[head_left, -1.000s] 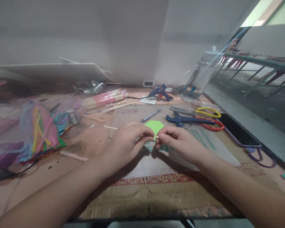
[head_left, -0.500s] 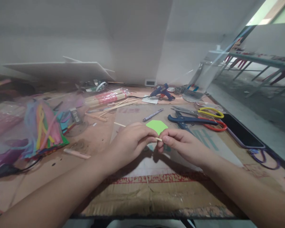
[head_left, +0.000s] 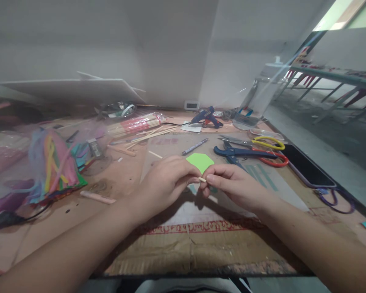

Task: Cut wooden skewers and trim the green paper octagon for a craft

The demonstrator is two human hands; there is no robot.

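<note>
Between my fingertips is a short pale wooden stick (head_left: pixel 202 179), pinched from both sides. My left hand (head_left: pixel 172 177) has its thumb and fingers closed on the stick's left end. The thumb and forefinger of my right hand (head_left: pixel 228 181) close on its right end. Just behind the fingertips lies a bright green paper piece (head_left: pixel 200 162) with cut corners, partly hidden by my hands. A pen (head_left: pixel 195 146) rests beyond it on the pale sheet (head_left: pixel 171 146). Another thin stick (head_left: pixel 155 154) lies by my left hand.
Right of my hands lie blue cutters (head_left: pixel 247 152), scissors (head_left: pixel 268 142) and a phone (head_left: pixel 309 165). A glue gun (head_left: pixel 206 116) and a bundle of sticks (head_left: pixel 137 125) are at the back. Colourful pipe cleaners (head_left: pixel 55 162) lie left; a clear container (head_left: pixel 253 101) stands back right.
The view has shifted slightly, so things appear a little further left. Both hands keep nearly the same pinch on the stick.
</note>
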